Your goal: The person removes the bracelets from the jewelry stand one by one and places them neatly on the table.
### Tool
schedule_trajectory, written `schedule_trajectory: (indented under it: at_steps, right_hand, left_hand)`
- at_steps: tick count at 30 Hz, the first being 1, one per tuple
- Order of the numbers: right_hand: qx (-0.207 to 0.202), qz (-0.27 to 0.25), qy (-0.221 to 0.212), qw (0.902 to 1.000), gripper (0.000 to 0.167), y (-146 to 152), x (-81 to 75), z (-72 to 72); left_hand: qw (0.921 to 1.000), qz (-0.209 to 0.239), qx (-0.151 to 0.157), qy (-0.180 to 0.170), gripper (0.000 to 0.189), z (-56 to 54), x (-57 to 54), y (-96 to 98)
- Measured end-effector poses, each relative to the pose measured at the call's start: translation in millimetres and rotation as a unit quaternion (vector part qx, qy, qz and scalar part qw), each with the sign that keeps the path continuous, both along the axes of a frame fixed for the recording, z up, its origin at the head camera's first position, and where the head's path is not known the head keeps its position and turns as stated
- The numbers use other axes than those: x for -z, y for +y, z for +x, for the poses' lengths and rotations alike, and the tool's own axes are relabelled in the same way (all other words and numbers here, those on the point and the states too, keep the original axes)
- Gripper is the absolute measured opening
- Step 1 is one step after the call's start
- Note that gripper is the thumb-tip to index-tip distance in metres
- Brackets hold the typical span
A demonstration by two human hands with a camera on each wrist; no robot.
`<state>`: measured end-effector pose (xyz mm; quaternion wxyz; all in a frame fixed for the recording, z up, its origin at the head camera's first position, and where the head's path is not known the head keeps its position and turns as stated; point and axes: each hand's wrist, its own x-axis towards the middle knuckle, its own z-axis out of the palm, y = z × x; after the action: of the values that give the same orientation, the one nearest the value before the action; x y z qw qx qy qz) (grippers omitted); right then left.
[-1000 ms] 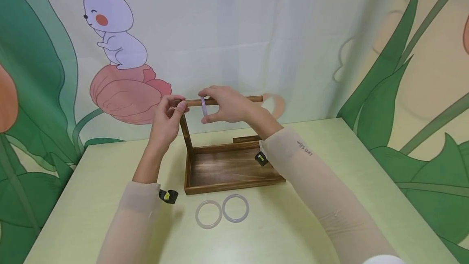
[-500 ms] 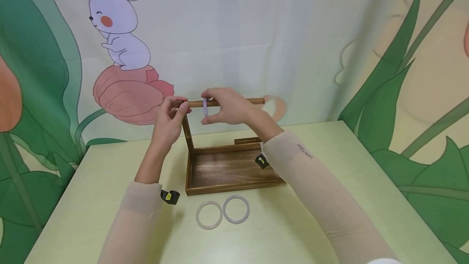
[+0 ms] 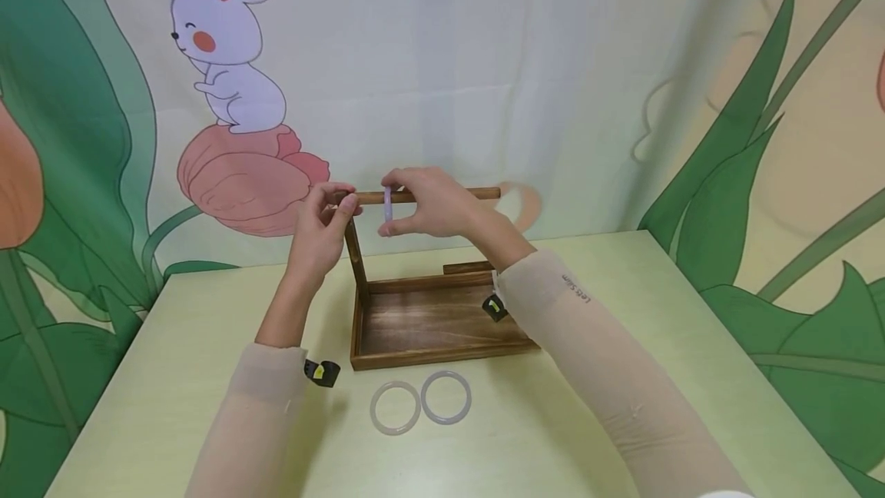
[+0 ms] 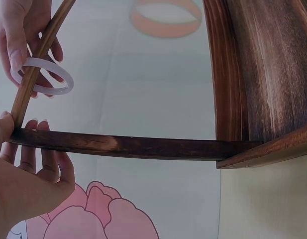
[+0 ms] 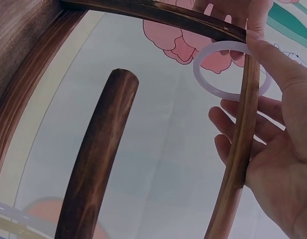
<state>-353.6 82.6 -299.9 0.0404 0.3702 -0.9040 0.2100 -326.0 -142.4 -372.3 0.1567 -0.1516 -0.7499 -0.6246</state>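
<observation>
A lavender bangle (image 3: 388, 210) encircles the upper rod (image 3: 477, 193) of a dark wooden stand, near the rod's left end. My right hand (image 3: 442, 202) pinches it, thumb below and fingers above in the head view. In the left wrist view the bangle (image 4: 68, 82) hangs round the rod at a tilt. My left hand (image 3: 321, 240) grips the corner where the upright post (image 3: 356, 256) meets the rod. From the right wrist, the bangle (image 5: 218, 92) shows between thumb and fingers, and the rod (image 5: 235, 154) runs past the palm.
The stand's shallow tray (image 3: 442, 353) sits on the pale table (image 3: 207, 406). A shorter, lower rod (image 3: 465, 267) lies behind it, partly hidden by the right arm. Two bangles lie flat in front, a whitish bangle (image 3: 395, 432) and a bluish bangle (image 3: 445, 421). A printed cloth (image 3: 442, 98) hangs behind.
The head view has shifted slightly, so everything sits a little lower and to the right. Hands, bangle and stand hold nearly the same places relative to one another.
</observation>
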Motion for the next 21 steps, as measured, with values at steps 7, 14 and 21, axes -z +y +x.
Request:
schedule_trajectory:
  at_steps: [7,14,21]
  right_hand:
    - [0.007,-0.031,0.015,0.9994,0.073,-0.8,3.8,0.4]
    - [0.011,-0.029,0.037,0.9989,0.071,-2.9,1.0,4.0]
    - [0.024,-0.012,0.043,0.9987,0.070,1.4,-1.5,3.7]
  left_hand:
    - [1.0000,-0.002,0.000,-0.002,0.038,-0.1,-0.3,-1.6]
    - [1.0000,-0.001,0.001,-0.004,0.037,1.1,-1.5,-4.2]
    - [0.9999,0.008,0.008,-0.008,0.038,2.0,-4.7,0.2]
